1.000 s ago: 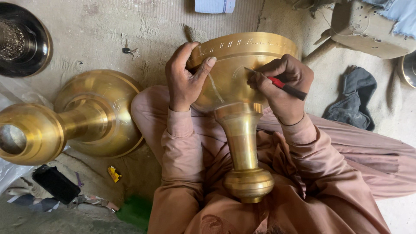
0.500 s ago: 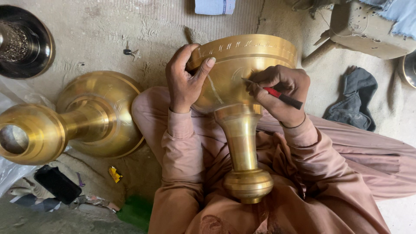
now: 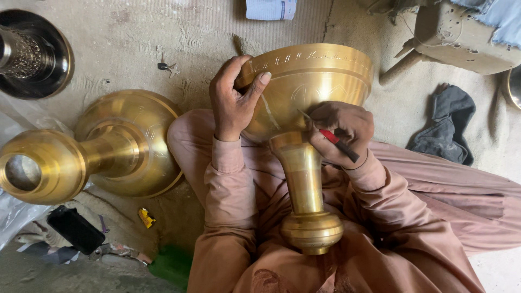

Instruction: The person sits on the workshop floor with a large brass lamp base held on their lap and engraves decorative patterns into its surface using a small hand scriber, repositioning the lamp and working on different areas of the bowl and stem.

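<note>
Engraving brass goblet on my lap.
My left hand (image 3: 233,100) grips the brass goblet (image 3: 306,135) at its rim; my right hand (image 3: 342,133) pinches a red-handled tool (image 3: 336,144), tip against the bowl. A second brass vessel (image 3: 92,152) lies beside my knee.

Bare floor (image 3: 135,43) open beyond vase bowl (image 3: 315,87); second brass vase (image 3: 103,152) blocks left, dark cloth (image 3: 442,125) right.

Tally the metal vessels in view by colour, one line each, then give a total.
Brass-coloured: 2, the brass goblet gripped by the left hand and worked with the red-handled tool in the right hand, and the brass vase lying beside it.
Dark silver: 1, the dark vessel at the top left.
Total: 3
</note>
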A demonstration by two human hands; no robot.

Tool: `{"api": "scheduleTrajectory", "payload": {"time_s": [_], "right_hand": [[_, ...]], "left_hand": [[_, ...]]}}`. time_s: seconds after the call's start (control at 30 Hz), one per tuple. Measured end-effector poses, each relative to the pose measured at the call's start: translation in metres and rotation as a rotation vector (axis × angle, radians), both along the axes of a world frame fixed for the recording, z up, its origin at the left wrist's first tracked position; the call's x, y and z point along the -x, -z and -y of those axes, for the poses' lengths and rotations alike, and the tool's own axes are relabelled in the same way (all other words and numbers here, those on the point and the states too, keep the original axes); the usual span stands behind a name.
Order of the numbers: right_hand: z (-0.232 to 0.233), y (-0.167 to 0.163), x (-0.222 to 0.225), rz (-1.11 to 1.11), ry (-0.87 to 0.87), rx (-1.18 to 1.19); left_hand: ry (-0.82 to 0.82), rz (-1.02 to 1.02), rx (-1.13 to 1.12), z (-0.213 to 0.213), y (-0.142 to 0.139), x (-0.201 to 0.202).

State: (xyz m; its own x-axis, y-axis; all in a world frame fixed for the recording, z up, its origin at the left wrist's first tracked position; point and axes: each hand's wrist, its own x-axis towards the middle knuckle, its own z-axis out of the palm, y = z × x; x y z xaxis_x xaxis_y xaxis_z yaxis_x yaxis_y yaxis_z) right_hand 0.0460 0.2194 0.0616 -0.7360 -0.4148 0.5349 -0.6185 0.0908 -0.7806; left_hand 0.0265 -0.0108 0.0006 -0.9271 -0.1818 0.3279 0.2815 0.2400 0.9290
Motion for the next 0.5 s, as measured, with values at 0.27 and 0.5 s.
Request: {"api": "scheduleTrajectory", "payload": {"time_s": [0.27, 0.5], "right_hand": [[0.01, 0.008, -0.003, -0.195, 0.031, -0.016], [0.012, 0.011, -0.006, -0.177, 0.081, -0.009]], "left_hand": [[-0.001, -0.014, 0.026, 0.001, -0.004, 0.0], [0.001, -0.018, 0.019, 0.001, -0.004, -0.001]]}}
